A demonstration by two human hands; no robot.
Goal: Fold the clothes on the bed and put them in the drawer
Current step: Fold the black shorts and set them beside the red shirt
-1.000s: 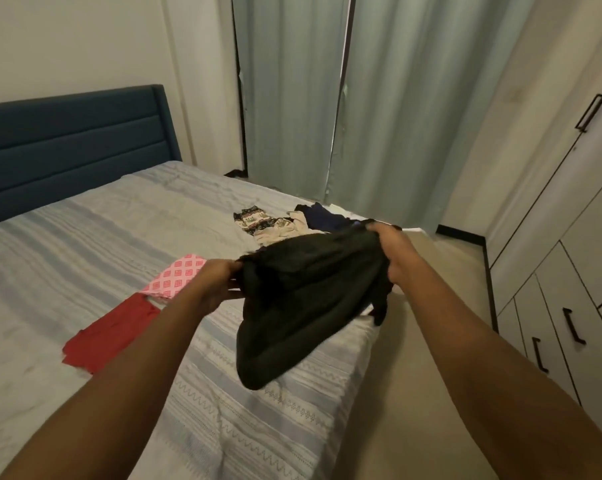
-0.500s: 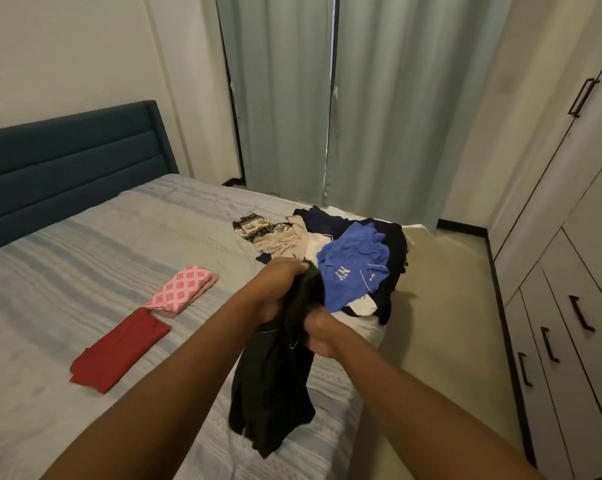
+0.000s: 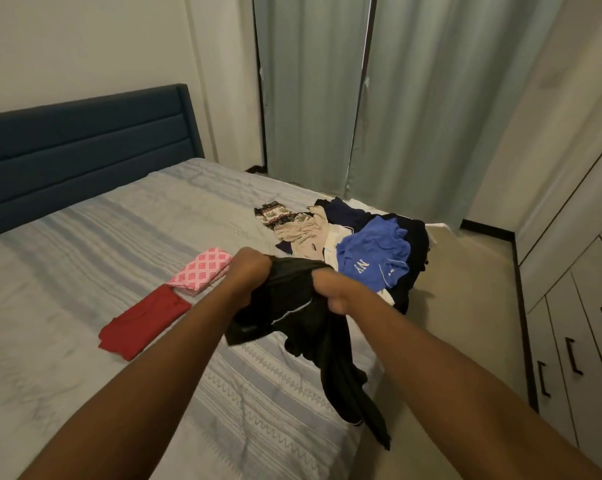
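Two fists, left hand (image 3: 249,271) & right hand (image 3: 330,294), grip black garment (image 3: 303,327) over striped bed (image 3: 119,237); curtains (image 3: 431,98) behind, drawers (image 3: 569,323) rt.

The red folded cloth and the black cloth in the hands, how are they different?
The red folded cloth lies flat on the striped grey bed; the black cloth hangs, gripped by the left hand and right hand. The red one is neatly folded; the black one is bunched and drooping. Both are clothes.

Home bedroom. Bed (image 3: 85,258) with striped cover and dark blue padded headboard (image 3: 85,150); floor-length grey-green curtains (image 3: 396,116) at the far wall. Built-in wardrobe with drawers (image 3: 580,323) along the right side.
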